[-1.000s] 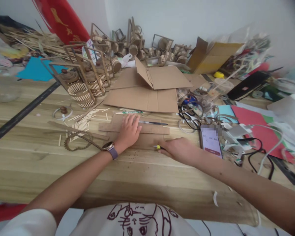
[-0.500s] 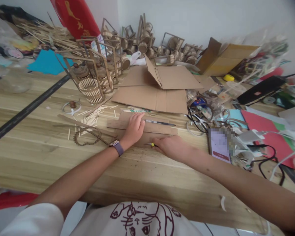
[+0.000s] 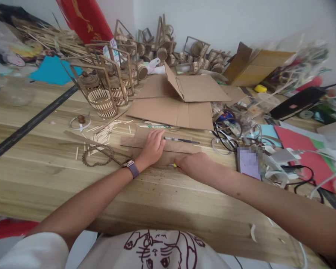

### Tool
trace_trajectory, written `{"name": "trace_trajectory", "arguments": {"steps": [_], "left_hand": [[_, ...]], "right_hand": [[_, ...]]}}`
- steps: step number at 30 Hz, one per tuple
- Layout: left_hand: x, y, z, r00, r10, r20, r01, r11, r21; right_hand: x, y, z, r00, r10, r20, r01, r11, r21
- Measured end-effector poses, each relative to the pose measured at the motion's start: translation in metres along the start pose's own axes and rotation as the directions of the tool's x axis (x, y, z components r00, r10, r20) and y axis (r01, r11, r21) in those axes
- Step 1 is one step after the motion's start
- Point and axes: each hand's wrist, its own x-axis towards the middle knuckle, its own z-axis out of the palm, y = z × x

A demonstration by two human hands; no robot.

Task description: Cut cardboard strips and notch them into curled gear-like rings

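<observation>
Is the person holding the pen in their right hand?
No, the pen lies on the cardboard strip beside the left hand, while the right hand grips a small tool with a yellow part.

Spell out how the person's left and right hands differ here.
The left hand rests on a cardboard strip, fingers forward, while the right hand is closed around a tool with a yellow part. A watch is worn above the left hand, none above the right hand. The left hand lies beside the pen; the right hand sits nearer the wearer. Both hands are bare.
</observation>
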Motion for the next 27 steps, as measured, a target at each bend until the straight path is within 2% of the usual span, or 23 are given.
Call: {"name": "trace_trajectory", "arguments": {"steps": [11,16,21,24,27], "left_hand": [[-0.001,-0.002,-0.002,1.0,0.01,0.027,-0.011,0.999,0.033],[0.0,0.003,0.002,0.999,0.015,0.04,-0.018,0.998,0.057],[0.002,0.022,0.011,0.997,0.041,0.071,-0.046,0.996,0.077],[0.0,0.027,-0.002,0.985,0.111,0.131,-0.13,0.981,0.143],[-0.006,0.019,-0.022,0.945,0.208,0.253,-0.277,0.918,0.283]], "right_hand": [[-0.037,0.029,0.004,0.984,0.092,0.15,-0.094,0.996,0.006],[-0.047,0.043,0.018,0.99,0.089,0.113,-0.092,0.996,0.021],[-0.06,0.059,0.033,0.993,0.073,0.096,-0.077,0.996,0.041],[-0.07,0.066,0.042,0.991,0.102,0.086,-0.106,0.993,0.046],[-0.075,0.071,0.049,0.992,0.107,0.065,-0.11,0.993,0.041]]}}
